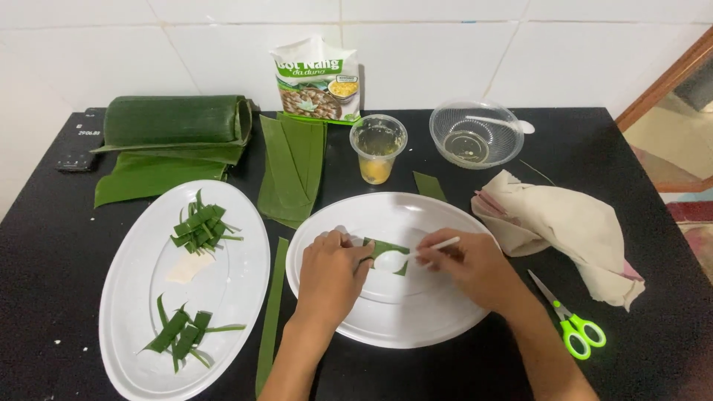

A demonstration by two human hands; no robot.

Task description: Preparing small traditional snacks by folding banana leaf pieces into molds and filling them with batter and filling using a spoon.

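My left hand [331,271] rests on a white oval plate [416,327] and pins down a small green leaf piece [388,249]. My right hand [468,263] holds a white plastic spoon [405,256] whose bowl lies on that leaf piece. To the left, a second white oval plate [126,312] carries two folded green leaf bundles [199,226] [182,330] and a small pale slab [189,267].
A rolled banana leaf [174,119] and cut leaf strips [293,167] lie at the back. A flour packet [317,78], a plastic cup with yellow liquid [377,148] and a clear bowl [475,134] stand behind the plate. A beige cloth [564,226] and green-handled scissors [572,323] are at the right.
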